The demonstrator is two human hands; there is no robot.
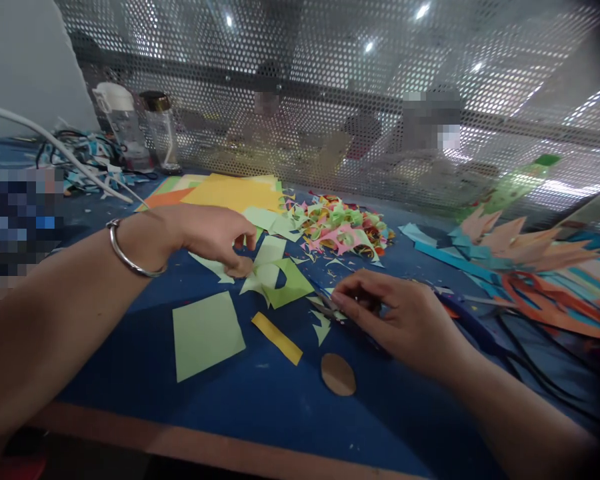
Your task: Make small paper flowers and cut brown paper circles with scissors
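Observation:
My left hand (pixel 213 237), with a silver bangle at the wrist, reaches over pale green paper scraps; its fingers are bent and apart from the thumb, which is close to the scraps. In my right hand (pixel 390 310) is a pair of scissors (pixel 325 303), blades pointing left and handles mostly hidden by the fingers. Between the hands lies a green paper piece with a curved cutout (pixel 293 287). Nearer to me are a pale green paper square (pixel 207 337), a yellow paper strip (pixel 279 339) and a brown oval piece (pixel 339 375).
Yellow sheets (pixel 235 192) and a heap of colourful paper clippings (pixel 347 227) lie farther back. Two bottles (pixel 163 130) stand at the back left before a perforated metal screen (pixel 305 73). Orange-handled scissors (pixel 525 293) and pointed paper pieces (pixel 520 240) are at the right.

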